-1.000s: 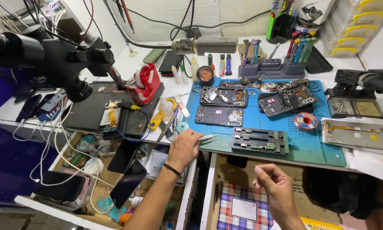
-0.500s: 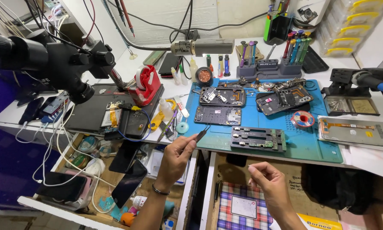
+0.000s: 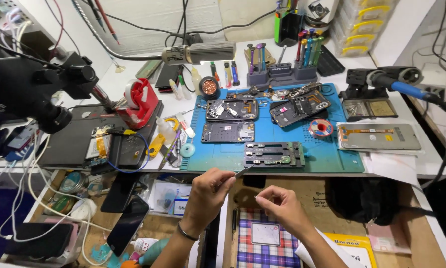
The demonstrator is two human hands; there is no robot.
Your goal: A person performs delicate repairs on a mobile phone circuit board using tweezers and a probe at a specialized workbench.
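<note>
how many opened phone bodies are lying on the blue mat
3: one opened phone body at the mat's upper left, a second just below it, and a third tilted at upper centre-right. Clutter may hide others.

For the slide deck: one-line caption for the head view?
Left hand holds tweezers, right hand pinches a tiny part, below the blue mat.

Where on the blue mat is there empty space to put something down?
The blue mat is bare along its right front, between the black fixture, the tape roll and the grey panel. A smaller gap lies left of the fixture. The back half is crowded with opened phones.
</note>
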